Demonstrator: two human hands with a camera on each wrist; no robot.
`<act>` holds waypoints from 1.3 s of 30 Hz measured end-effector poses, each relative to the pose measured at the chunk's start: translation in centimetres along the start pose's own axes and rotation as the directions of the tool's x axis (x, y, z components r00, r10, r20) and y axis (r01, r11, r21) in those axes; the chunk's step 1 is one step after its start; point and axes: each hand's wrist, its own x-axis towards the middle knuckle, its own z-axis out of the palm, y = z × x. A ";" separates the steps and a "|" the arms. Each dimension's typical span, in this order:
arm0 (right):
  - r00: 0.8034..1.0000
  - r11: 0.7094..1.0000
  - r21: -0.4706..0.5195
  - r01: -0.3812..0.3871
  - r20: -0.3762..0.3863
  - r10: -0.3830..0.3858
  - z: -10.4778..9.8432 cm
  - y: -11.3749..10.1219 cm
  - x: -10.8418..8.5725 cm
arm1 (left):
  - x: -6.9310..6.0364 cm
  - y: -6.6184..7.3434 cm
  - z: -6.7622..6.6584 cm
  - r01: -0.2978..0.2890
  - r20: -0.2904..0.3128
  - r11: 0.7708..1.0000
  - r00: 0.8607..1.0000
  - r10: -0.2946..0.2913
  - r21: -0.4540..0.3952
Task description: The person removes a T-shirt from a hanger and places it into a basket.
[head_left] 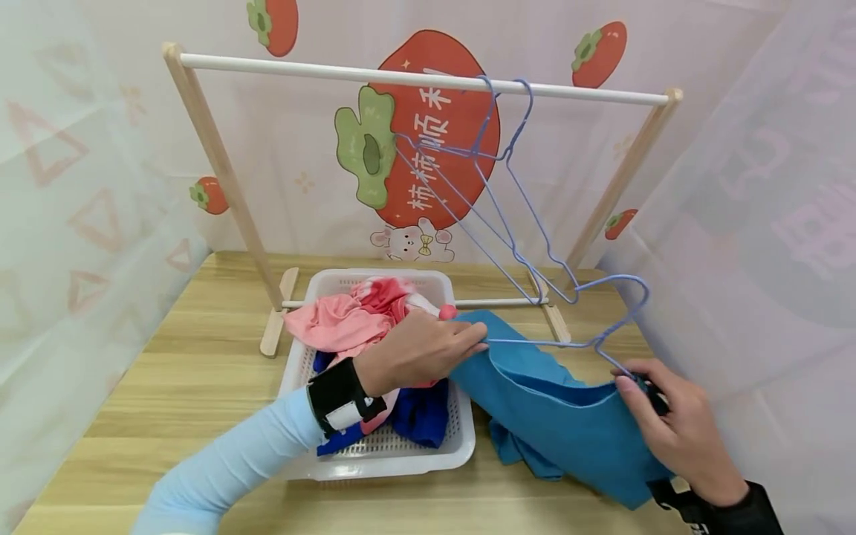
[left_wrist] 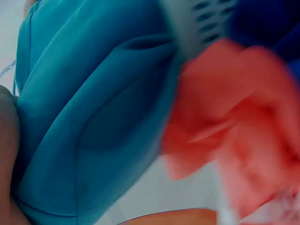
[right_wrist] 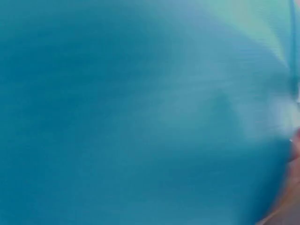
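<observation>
A teal garment (head_left: 558, 427) stretches between both hands, its open edge facing up; the kind of garment cannot be told. My left hand (head_left: 417, 349) pinches its left side together with one end of a thin blue clothes hanger (head_left: 622, 278). At the other side, my right hand (head_left: 689, 427) grips the garment's edge near the hanger's other arm, which slopes down to the fingers. The hanger's hook points up and back. Teal cloth (left_wrist: 93, 108) covers much of the left wrist view and nearly all of the right wrist view, where it is blurred.
A white perforated basket (head_left: 381, 467) holds pink and dark blue clothes (head_left: 420, 416), left of the teal garment. Behind stands a wooden rack with a white rod (head_left: 281, 68). Two blue hangers (head_left: 518, 134) hang from it. Printed curtains (head_left: 742, 245) enclose the table (head_left: 154, 416).
</observation>
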 end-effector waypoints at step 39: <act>0.914 0.903 0.154 -0.401 -0.004 0.406 -0.8 0.7 -0.3 | -1.5 0.4 1.4 0.088 0.186 0.990 0.980 -0.067 -0.109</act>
